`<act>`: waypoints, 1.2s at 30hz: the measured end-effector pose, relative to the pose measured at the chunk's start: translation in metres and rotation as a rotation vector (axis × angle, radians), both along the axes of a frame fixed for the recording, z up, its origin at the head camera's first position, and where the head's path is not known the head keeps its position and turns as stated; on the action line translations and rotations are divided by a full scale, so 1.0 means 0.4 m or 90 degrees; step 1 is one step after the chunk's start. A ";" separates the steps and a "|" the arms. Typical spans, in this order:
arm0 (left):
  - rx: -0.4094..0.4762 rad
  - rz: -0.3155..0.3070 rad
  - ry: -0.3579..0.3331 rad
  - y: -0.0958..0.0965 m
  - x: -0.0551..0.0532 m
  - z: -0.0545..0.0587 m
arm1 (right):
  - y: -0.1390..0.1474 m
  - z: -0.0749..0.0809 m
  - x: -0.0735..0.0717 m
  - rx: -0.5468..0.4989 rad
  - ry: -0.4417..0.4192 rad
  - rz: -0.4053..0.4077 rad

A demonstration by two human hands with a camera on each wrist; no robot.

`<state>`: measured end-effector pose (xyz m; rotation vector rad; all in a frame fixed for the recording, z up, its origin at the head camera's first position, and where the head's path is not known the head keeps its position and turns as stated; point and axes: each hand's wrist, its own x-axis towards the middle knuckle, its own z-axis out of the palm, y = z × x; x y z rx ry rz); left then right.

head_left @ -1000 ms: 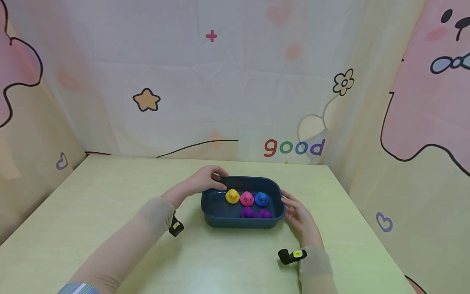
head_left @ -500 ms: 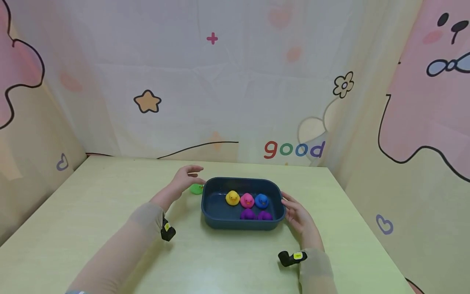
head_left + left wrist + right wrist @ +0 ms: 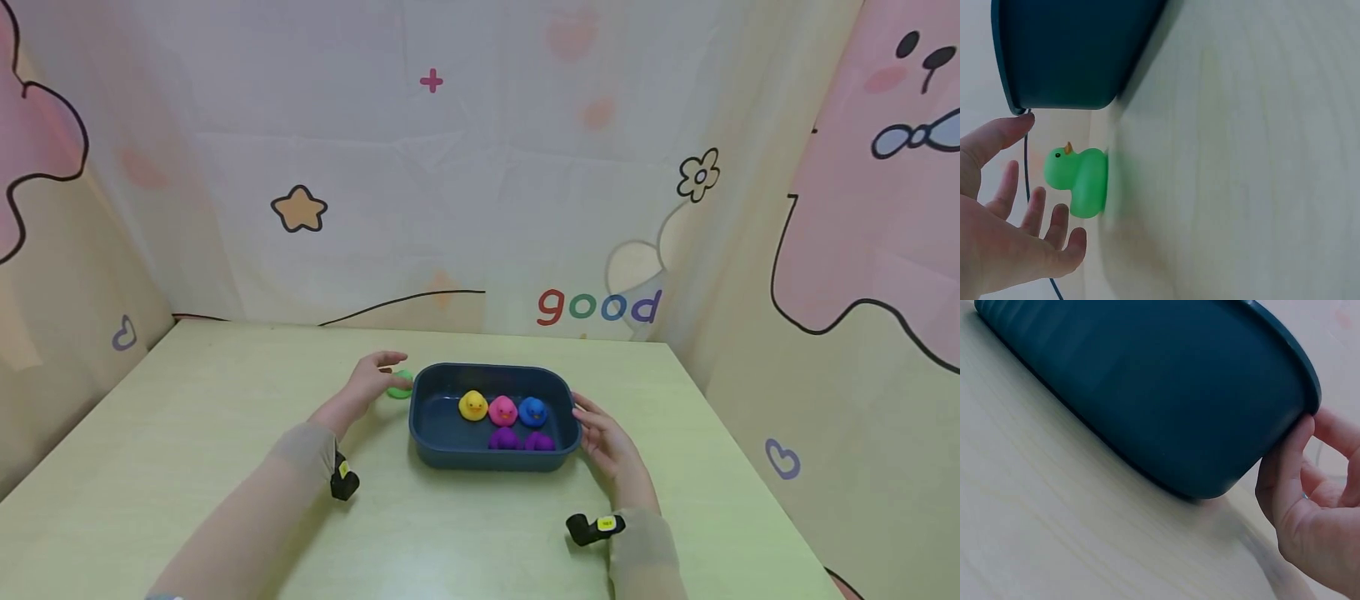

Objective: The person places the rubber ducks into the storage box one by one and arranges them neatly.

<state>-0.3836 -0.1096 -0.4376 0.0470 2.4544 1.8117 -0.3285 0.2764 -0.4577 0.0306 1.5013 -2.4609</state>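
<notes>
A dark blue plastic basin [image 3: 487, 459] stands on the table with small rubber ducks inside. A yellow duck [image 3: 473, 407], a pink duck [image 3: 503, 411] and a blue duck [image 3: 533, 412] form a row, with two purple toys [image 3: 505, 439] partly hidden behind the near wall. Left of the basin a green rubber duck [image 3: 1085, 181] sits on the table. My left hand [image 3: 367, 381] is spread around it, its fingers apart from the duck and the thumb tip at the basin's rim. At the basin's right end, my right hand [image 3: 613, 446] touches the outer wall below the rim with thumb and fingers.
The pale wooden table [image 3: 465, 533] reaches back to a printed cloth backdrop [image 3: 480, 183], with cloth also at both sides. A black wrist camera [image 3: 344, 479] sits on the left wrist, another black camera [image 3: 595, 529] on the right.
My left hand has moved left, off the basin's far left rim, and lowered beside the green duck, which came into view. The right hand and basin have stayed in place.
</notes>
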 end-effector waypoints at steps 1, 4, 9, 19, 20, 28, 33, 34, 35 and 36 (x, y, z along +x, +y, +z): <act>-0.004 0.000 0.000 0.001 -0.001 -0.003 | 0.000 0.000 0.000 0.001 -0.002 0.001; -0.015 0.008 0.006 0.006 -0.003 -0.010 | 0.001 -0.002 -0.001 0.003 -0.004 -0.002; -0.036 0.026 0.017 0.014 -0.003 -0.019 | 0.003 -0.006 -0.002 -0.007 0.003 0.001; -0.081 0.042 0.027 0.013 -0.014 -0.038 | 0.001 -0.007 -0.001 -0.006 -0.005 -0.003; -0.095 0.046 0.039 0.013 -0.012 -0.037 | 0.001 -0.007 -0.001 -0.007 -0.007 -0.004; -0.115 0.039 0.014 0.014 -0.014 -0.041 | 0.002 0.002 0.003 -0.017 -0.017 -0.003; -0.142 0.029 0.013 0.013 -0.013 -0.044 | -0.003 0.022 0.017 -0.014 -0.015 0.012; -0.145 0.028 0.012 0.013 -0.014 -0.045 | -0.003 0.025 0.019 -0.014 -0.014 0.015; -0.148 0.027 0.011 0.012 -0.014 -0.046 | -0.004 0.028 0.021 -0.013 -0.011 0.017; -0.149 0.028 0.009 0.011 -0.015 -0.047 | -0.004 0.029 0.022 -0.013 -0.010 0.019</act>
